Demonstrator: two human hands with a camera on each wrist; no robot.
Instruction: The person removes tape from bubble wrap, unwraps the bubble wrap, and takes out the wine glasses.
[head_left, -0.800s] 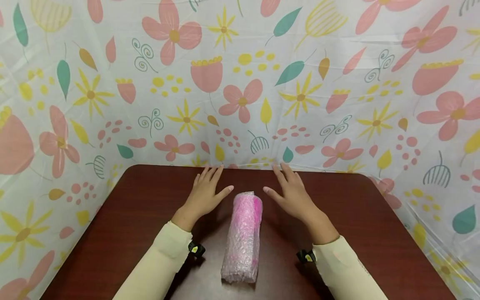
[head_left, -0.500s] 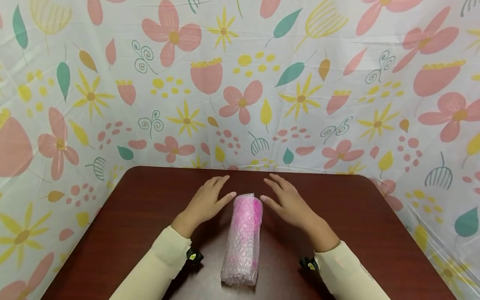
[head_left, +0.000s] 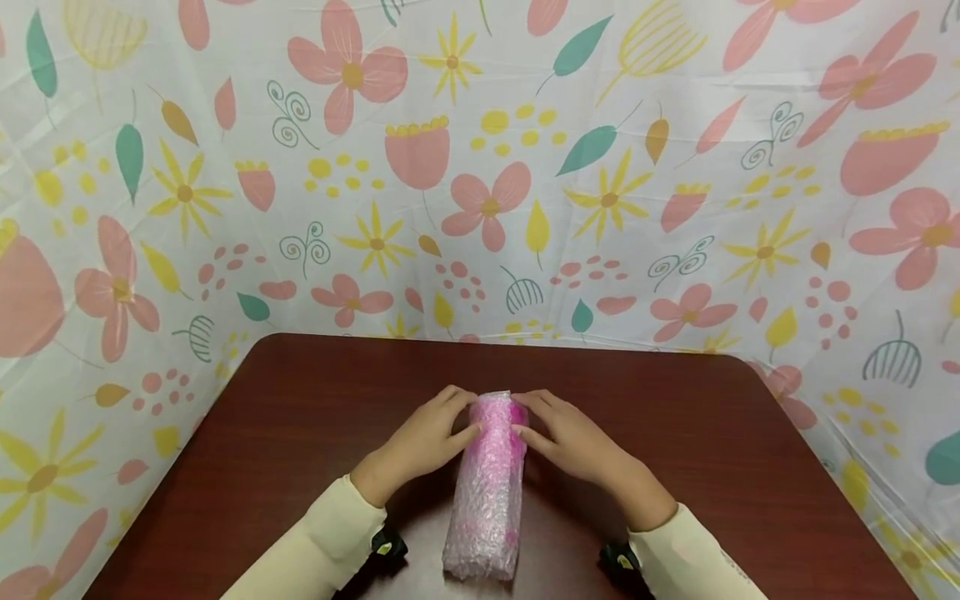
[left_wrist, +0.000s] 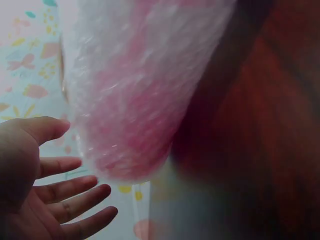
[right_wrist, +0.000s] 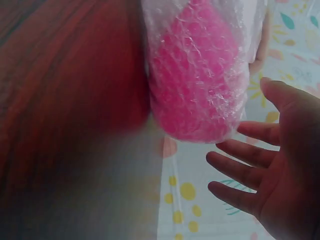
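A long bundle in bubble wrap (head_left: 486, 500), with bright pink showing through, lies lengthwise on the table in the head view. At its far end, my left hand (head_left: 422, 443) comes up on the left side, thumb and fingertips right at the wrap. Opposite it, my right hand (head_left: 573, 446) has its thumb over the bundle's right edge. In the left wrist view the fingers (left_wrist: 75, 205) are spread and nearly straight beside the wrapped end (left_wrist: 130, 110). The right wrist view likewise shows extended fingers (right_wrist: 235, 170) close to the pink wrapped end (right_wrist: 197, 85).
The dark red-brown table (head_left: 300, 392) has rounded far corners. Behind it and along both sides hangs a white cloth (head_left: 480, 108) printed with flowers and leaves. Black bands (head_left: 390, 546) sit at both cream sleeves.
Both hands have come inward and nearer, from beyond the bundle's far end to either side of it. The bundle lies where it was; the head view has shifted slightly.
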